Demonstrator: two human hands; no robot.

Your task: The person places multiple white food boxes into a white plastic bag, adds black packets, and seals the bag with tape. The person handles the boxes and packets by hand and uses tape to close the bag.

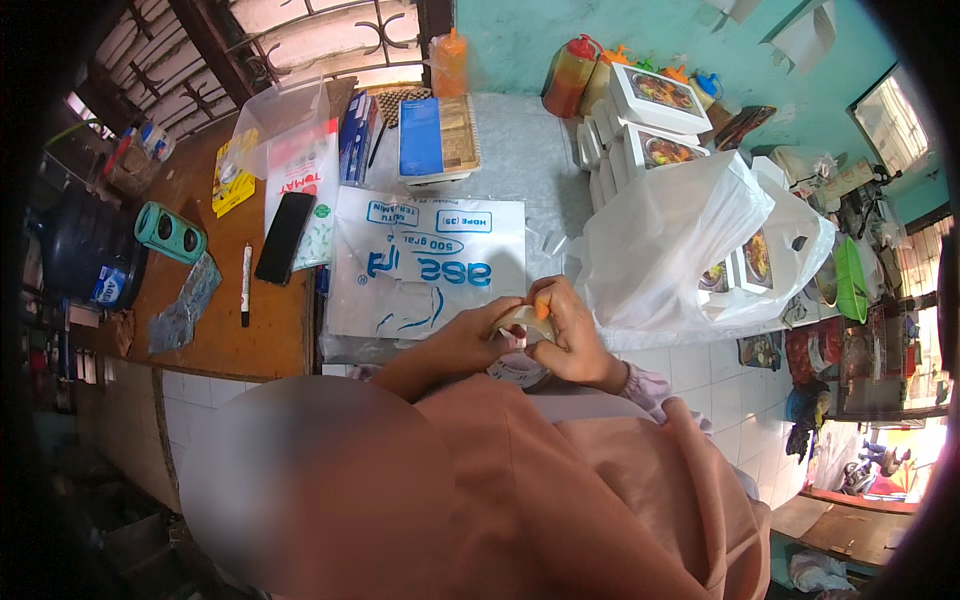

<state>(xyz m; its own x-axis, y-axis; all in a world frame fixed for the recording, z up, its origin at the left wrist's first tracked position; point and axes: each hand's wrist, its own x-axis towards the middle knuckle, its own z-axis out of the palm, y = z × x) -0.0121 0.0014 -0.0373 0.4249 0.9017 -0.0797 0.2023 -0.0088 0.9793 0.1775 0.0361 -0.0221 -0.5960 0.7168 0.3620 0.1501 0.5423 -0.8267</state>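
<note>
My left hand (484, 330) and my right hand (566, 334) are together at the front edge of the table, close to my body. Between them they grip a roll of translucent tape (534, 322), its ring facing up at me. A small orange patch shows at a fingertip of my right hand. Just below the roll is a pale round thing (517, 369) with printing, partly covered by my right hand; I cannot tell if it belongs to the roll. Beyond my hands lies a flat white plastic bag pack (427, 262) with blue print.
To the right stand a white plastic carrier bag (660, 232) with food boxes and stacked white boxes (660, 97). Sauce bottles (570, 79) line the wall. On the left lie a black phone (285, 236), a marker (246, 285) and a teal two-holed object (171, 232).
</note>
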